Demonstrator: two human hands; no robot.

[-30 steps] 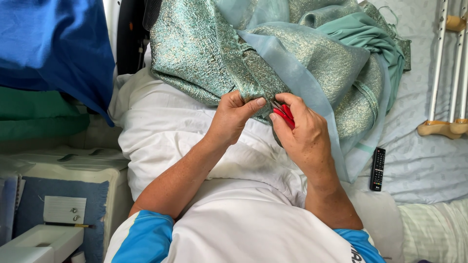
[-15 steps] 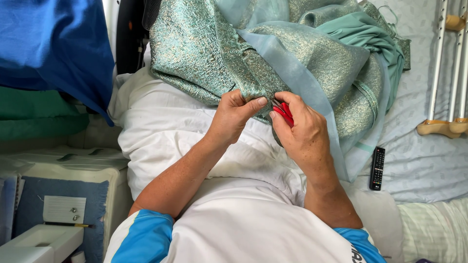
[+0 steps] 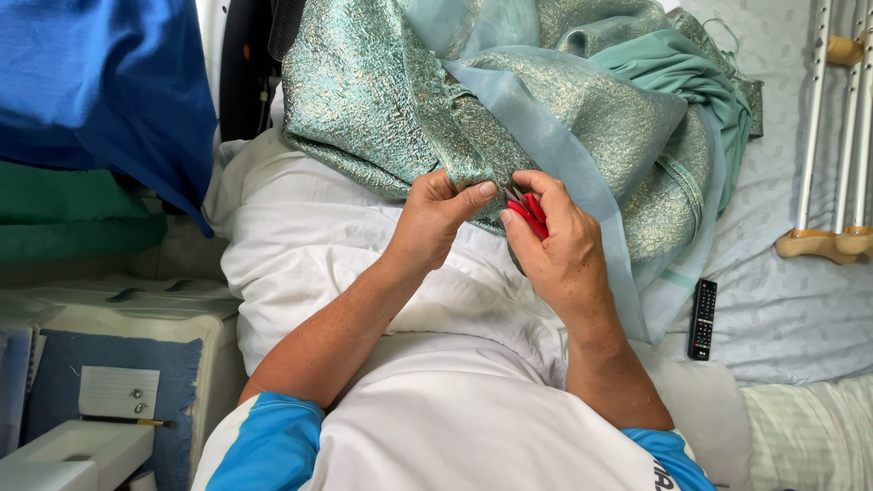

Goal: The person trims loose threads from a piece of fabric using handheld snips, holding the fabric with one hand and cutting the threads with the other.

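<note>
A black remote control [image 3: 702,318] lies on the pale patterned bedsheet [image 3: 791,300] at 4 o'clock from the hands. A pair of crutches [image 3: 832,136] stands at 2 o'clock. Blue cloth [image 3: 100,91] hangs at 10 o'clock above green fabric [image 3: 73,214]. A white pillow [image 3: 300,245] supports the work. The shimmering teal fabric [image 3: 382,100] drapes from 12 o'clock down onto the pillow, its lower edge meeting both hands. The left hand [image 3: 436,218] pinches that edge, thumb and fingers closed on it. The right hand [image 3: 555,250] is curled around small red-handled snips [image 3: 530,216], tips touching the fabric just beside the left thumb.
</note>
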